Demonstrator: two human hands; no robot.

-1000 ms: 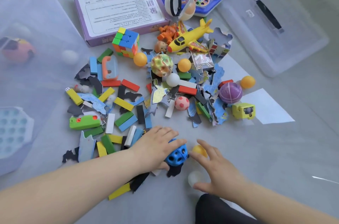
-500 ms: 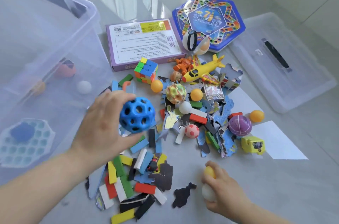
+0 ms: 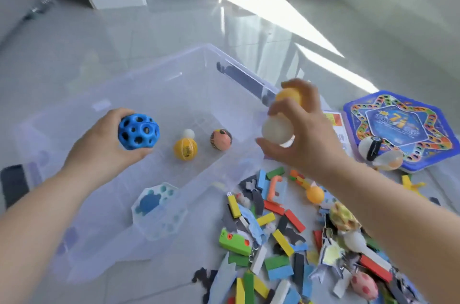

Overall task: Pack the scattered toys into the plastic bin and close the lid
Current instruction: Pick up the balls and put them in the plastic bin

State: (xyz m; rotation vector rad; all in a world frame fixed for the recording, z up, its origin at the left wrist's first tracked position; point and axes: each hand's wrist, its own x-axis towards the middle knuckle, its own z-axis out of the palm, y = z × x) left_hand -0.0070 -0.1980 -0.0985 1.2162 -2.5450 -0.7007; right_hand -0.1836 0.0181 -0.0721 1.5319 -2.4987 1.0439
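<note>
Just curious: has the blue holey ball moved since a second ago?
Yes. The left hand carried the blue ball off the floor to above the plastic bin.

Blue holed ball (image 3: 138, 131); orange ball (image 3: 288, 95) and white ball (image 3: 277, 130); clear bin (image 3: 159, 72); multicoloured blocks (image 3: 278, 241)

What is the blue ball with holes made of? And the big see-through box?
The blue ball in the left hand looks like matte rubber or foam: dull surface, deep craters. The box looks like hard clear plastic: you see the floor through its glossy walls.
</note>
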